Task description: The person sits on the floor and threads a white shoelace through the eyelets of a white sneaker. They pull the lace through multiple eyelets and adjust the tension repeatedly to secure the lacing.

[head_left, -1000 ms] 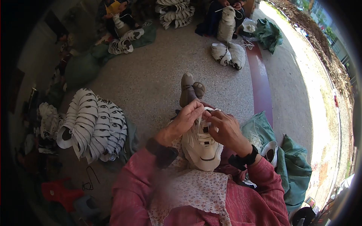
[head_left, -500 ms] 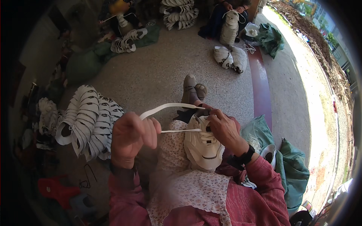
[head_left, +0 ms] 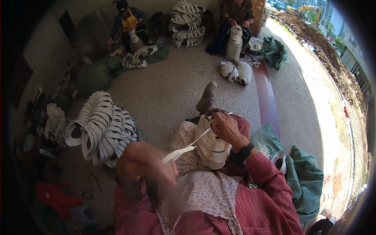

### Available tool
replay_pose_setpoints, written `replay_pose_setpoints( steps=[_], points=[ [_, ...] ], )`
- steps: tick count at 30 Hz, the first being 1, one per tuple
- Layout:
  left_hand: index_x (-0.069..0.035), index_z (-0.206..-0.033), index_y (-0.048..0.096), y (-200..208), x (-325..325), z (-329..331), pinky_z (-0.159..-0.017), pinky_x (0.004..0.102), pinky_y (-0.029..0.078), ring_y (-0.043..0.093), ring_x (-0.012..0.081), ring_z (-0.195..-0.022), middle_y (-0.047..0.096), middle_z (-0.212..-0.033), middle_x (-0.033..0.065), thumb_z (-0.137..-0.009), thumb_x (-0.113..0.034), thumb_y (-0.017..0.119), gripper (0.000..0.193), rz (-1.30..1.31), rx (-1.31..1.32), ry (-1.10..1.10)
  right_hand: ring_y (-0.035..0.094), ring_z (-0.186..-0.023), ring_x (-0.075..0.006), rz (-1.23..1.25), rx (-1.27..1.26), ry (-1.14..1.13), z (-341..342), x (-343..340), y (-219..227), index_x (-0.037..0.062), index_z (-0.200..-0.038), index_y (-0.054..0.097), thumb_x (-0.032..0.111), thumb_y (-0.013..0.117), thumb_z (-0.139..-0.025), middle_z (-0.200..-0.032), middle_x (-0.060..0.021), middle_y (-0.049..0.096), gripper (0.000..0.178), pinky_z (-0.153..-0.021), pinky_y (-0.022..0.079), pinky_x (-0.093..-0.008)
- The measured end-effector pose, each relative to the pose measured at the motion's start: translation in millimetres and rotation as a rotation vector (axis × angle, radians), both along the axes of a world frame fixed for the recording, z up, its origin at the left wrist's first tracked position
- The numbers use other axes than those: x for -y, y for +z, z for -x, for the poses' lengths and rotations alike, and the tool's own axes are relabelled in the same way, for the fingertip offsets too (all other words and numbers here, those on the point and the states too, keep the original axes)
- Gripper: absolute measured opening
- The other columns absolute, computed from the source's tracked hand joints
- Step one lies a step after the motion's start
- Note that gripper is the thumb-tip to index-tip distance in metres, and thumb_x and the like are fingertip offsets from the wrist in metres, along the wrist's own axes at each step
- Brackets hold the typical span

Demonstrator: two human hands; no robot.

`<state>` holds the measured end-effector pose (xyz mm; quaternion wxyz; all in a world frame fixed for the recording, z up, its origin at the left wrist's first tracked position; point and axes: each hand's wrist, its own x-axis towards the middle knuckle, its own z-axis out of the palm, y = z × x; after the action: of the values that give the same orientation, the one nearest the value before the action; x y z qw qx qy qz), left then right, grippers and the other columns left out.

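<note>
White lace (head_left: 178,153) stretches from the left hand (head_left: 150,162) to a pale shoe upper (head_left: 213,150) on the apron-covered lap (head_left: 207,192).
The blurred left hand closes round the lace; the right hand (head_left: 226,127) curls at the upper's far end, its exact grip hidden. Steadying the upper and drawing evenly should leave the lace flat.

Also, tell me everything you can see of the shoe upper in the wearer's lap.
The shoe upper is cream-white, seemingly soft fabric, with a dark curved line across its rounded toe. It sits above the floral apron, toe end toward the wearer. A flat white lace stretches from it to the blurred left hand. The right hand is at its far end, covering part of the lacing area; the sole side is hidden.
</note>
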<state>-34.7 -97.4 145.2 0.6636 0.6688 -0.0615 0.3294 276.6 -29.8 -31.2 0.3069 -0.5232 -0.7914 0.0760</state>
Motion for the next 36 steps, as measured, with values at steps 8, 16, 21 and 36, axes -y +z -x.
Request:
replay_pose_setpoints(
  steps=[8, 16, 21, 36],
  points=[
    [0.015, -0.112, 0.066, 12, 41, -8, -0.090, 0.0376, 0.054, 0.071, 0.0310, -0.097, 0.072, -0.103, 0.0236, -0.098, -0.010, 0.056, 0.030, 0.079, -0.325, 0.029, 0.061, -0.094, -0.0295, -0.200, 0.107, -0.035, 3, 10, -12, 0.0098, -0.105, 0.059, 0.016, 0.067, -0.083, -0.096, -0.0088, 0.061, 0.024, -0.081, 0.051, -0.0423],
    [0.010, -0.111, 0.065, -1, 16, -21, -0.073, 0.0380, 0.058, 0.071, 0.0285, -0.087, 0.071, -0.096, 0.0210, -0.098, -0.005, 0.058, 0.021, 0.270, -0.050, 0.399, 0.060, -0.089, -0.0287, -0.198, 0.062, -0.057, 9, 20, -16, 0.0099, -0.104, 0.061, 0.010, 0.065, -0.083, -0.099, -0.0078, 0.061, 0.021, -0.075, 0.050, -0.0404],
    [0.005, -0.121, 0.058, 12, -25, 12, -0.053, 0.0328, 0.053, 0.061, 0.0219, -0.071, 0.066, -0.092, 0.0150, -0.102, -0.008, 0.053, 0.023, 0.200, 0.319, 0.647, 0.064, -0.088, -0.0325, -0.007, -0.191, -0.022, -14, 6, -17, 0.0092, -0.104, 0.059, 0.010, 0.061, -0.090, -0.101, -0.0107, 0.066, 0.015, -0.073, 0.052, -0.0433],
    [-0.001, -0.157, 0.023, 54, -50, 87, -0.058, 0.0240, 0.038, 0.049, 0.0120, -0.076, 0.057, -0.107, 0.0065, -0.094, 0.007, 0.057, 0.072, 0.308, 0.677, 0.624, 0.066, -0.071, -0.0308, 0.191, 0.107, 0.277, -98, 17, 108, 0.0061, -0.088, 0.066, 0.016, 0.069, -0.090, -0.077, -0.0081, 0.066, 0.010, -0.062, 0.050, -0.0418]
  ],
)
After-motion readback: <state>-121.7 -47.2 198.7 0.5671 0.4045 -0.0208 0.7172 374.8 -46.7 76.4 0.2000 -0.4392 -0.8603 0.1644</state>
